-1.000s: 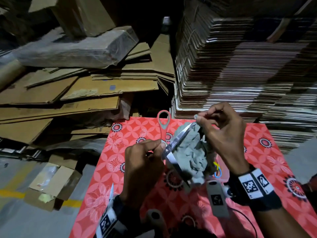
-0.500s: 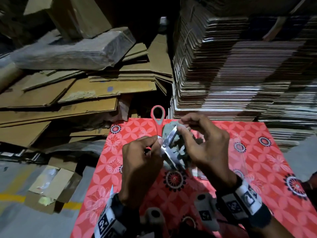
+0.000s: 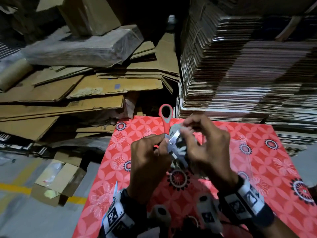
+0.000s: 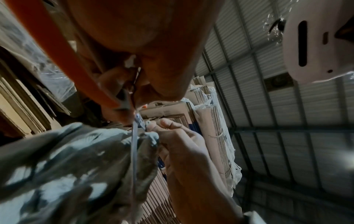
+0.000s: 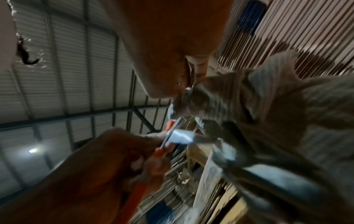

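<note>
So the scissors point(image 3: 166, 127), red handles with grey-lined loops, are right between the two hands, held up above the tabletop point(image 3: 257, 152). The left hand point(image 3: 147, 160) grips them: fingers curled round the lower handle, thumb and forefinger tips up by the pivot. The other handle loop pokes out free, past the hands on the far side. In the head view the blades look parted, and the left wrist view shows a thin blade edge running down into the folds of the grey cloth point(image 4: 67, 166).

The cloth is bunched up in the right hand point(image 3: 209, 148). Thumb and forefinger pinch its top edge right beside the blades, and the other fingers curl round the rest, which hangs under that hand. The two hands are close together, nearly touching around the blades.

Under both hands the tabletop has a red cover with white petal shapes and dark flower rings. Beyond the right hand there's a tall stack of flattened cartons point(image 3: 240, 74) that runs off to the right. Beyond the left hand, loose cardboard sheets point(image 3: 85, 93) lie piled, with a plastic-wrapped bundle point(image 3: 82, 50) on top. Down to the left of the left hand, a small open carton point(image 3: 56, 182) sits on the grey floor point(image 3: 17, 217) by a yellow line.
</note>
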`<state>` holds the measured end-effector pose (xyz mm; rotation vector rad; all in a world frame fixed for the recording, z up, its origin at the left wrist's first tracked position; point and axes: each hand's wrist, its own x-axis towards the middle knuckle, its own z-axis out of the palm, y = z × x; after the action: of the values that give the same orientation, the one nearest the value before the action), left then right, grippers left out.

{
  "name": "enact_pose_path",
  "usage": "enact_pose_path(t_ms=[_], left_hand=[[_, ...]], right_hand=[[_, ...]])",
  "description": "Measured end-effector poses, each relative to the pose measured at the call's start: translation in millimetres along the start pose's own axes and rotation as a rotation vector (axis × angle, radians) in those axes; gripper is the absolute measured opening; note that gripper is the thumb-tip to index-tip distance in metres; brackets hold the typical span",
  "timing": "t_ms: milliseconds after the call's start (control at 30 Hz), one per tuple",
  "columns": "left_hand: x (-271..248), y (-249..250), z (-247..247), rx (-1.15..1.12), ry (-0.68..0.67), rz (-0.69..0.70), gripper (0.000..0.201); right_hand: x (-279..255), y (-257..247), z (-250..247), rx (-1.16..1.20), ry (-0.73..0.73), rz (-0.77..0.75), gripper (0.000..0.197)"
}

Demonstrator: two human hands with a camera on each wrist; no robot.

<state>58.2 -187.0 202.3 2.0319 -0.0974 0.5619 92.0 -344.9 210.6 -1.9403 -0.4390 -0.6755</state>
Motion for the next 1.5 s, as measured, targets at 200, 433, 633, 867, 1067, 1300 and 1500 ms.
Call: enact_pose_path(t_ms=[200, 433, 633, 867, 1067, 1300, 1500], left_hand=[[0, -3, 3, 0.03, -0.001, 0.022, 0.031], [4, -9, 4, -0.002, -0.014, -0.041, 0.024], [3, -14, 2, -0.016, -0.055, -0.041, 0.036], [6, -5, 0, -0.089, -0.017, -0.046, 0.024], [5, -2, -2, -0.029, -0.04, 0.023, 0.034], [5, -3, 0, -0.056, -0.046, -0.004, 0.021], [5, 5, -4, -0.043, -0.145, 0.124, 0.057]], right_hand=[[-3, 4, -6, -0.003, -0.101, -0.012, 0.022], [-18, -1, 2, 0.004, -0.149, -0.044, 0.021], [-3, 5, -9, 0.07, -0.158, 0.025, 0.027], [-12, -5, -1, -0.011, -0.136, -0.091, 0.023], [5, 4, -13, 0.029, -0.06, 0.0, 0.024], [-21, -10, -1, -0.025, -0.138, -0.098, 0.022], [3, -3, -15, 0.021, -0.012, 0.02, 0.027]])
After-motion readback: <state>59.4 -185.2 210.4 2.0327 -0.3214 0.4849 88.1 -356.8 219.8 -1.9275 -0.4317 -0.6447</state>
